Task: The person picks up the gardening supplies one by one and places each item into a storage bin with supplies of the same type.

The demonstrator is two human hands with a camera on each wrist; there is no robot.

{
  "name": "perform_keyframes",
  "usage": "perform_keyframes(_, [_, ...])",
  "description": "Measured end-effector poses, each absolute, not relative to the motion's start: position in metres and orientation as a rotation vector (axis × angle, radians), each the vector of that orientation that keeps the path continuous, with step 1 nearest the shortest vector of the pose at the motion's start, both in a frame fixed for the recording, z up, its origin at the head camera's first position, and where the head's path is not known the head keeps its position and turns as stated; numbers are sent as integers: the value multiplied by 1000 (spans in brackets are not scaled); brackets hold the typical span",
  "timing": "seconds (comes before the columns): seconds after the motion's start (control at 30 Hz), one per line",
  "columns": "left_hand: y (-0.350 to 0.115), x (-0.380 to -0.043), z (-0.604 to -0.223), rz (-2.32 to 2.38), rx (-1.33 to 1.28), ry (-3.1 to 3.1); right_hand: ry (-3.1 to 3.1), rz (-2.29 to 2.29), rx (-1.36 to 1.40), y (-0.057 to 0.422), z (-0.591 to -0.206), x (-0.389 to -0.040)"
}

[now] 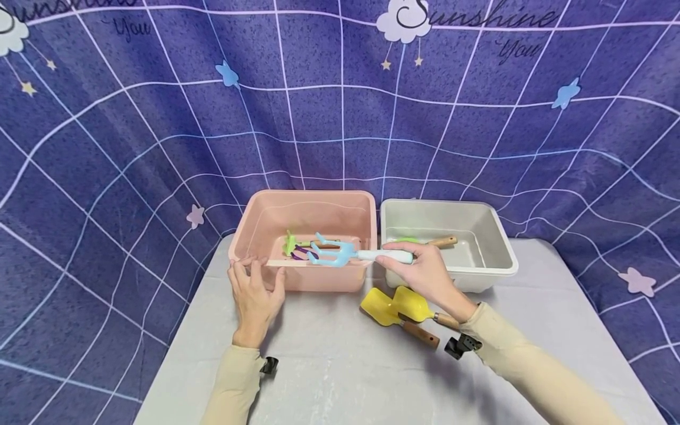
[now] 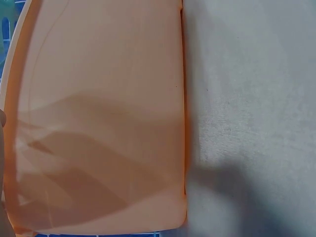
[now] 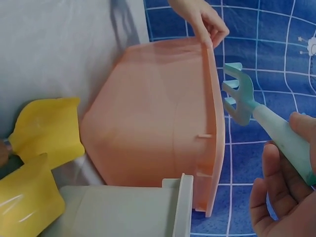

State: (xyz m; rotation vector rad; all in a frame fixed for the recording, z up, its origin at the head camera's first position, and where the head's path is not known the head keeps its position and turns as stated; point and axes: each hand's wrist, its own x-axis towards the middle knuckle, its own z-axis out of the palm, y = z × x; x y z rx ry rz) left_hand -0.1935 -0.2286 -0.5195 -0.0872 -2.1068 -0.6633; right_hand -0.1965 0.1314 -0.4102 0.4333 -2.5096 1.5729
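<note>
My right hand (image 1: pixel 427 273) grips the white handle of a light-blue toy hand rake (image 1: pixel 340 256). The rake lies level over the front rim of the pink plastic bin (image 1: pixel 319 281), tines toward the left; the right wrist view shows the tines (image 3: pixel 239 95) just beyond the rim. At the bin's front left corner, my left hand (image 1: pixel 256 301) holds the rim with fingers and thumb. Inside the bin are a green rake (image 1: pixel 289 243) with a wooden handle and a purple tool (image 1: pixel 304 254), partly hidden by the blue tines.
A light grey bin (image 1: pixel 478 281) stands right beside the pink one, holding a green tool with a wooden handle (image 1: pixel 443 242). Two yellow shovels (image 1: pixel 379 307) with wooden handles lie overlapping on the grey-covered table (image 1: pixel 329 366) before it. A blue-purple curtain (image 1: pixel 340 118) hangs behind.
</note>
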Motion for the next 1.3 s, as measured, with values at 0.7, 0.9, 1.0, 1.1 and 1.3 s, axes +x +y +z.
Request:
perform_keyframes(0.7, [-229, -193, -521, -664, -83, -2110, -2516, 1556, 511, 129, -402, -204])
perform_keyframes(0.9, [-230, -193, -520, -653, -84, -2116, -2524, 1516, 498, 127, -397, -205])
perform_keyframes(1.0, [-230, -193, -520, -649, -83, -2115, -2525, 1513, 517, 126, -395, -205])
perform_keyframes(1.1, [-230, -192, -520, -643, -80, -2117, -2526, 1510, 532, 124, -394, -207])
perform_keyframes(1.3, [-230, -193, -520, -639, -84, -2125, -2528, 1465, 550, 122, -394, -209])
